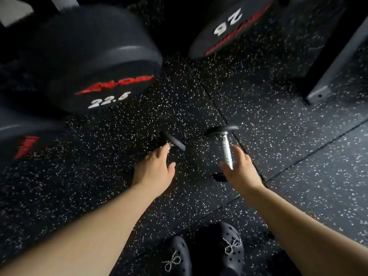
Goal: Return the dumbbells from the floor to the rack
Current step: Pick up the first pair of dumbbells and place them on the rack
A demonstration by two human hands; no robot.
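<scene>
your left hand [154,168]: fingers spread, over left dumbbell [172,140] at 11 o'clock | your right hand [242,169]: fingers released, around right dumbbell [226,148] handle at 1 o'clock

Floor [258,108] is showing as dark rubber gym matting, black with white flecks all over; tile seams are running diagonally across it, one long seam [209,90] heading from upper centre down toward the right, another [318,148] crossing at right; a grey metal frame leg [338,62] is standing at the right edge, its foot plate [318,94] sitting flat on the floor with a bolt hole visible; a pale grey frame piece [14,10] is showing top left, blurred; lighting is looking dim, top of view falling into near-black shadow; no walls or windows are coming into view.
</scene>
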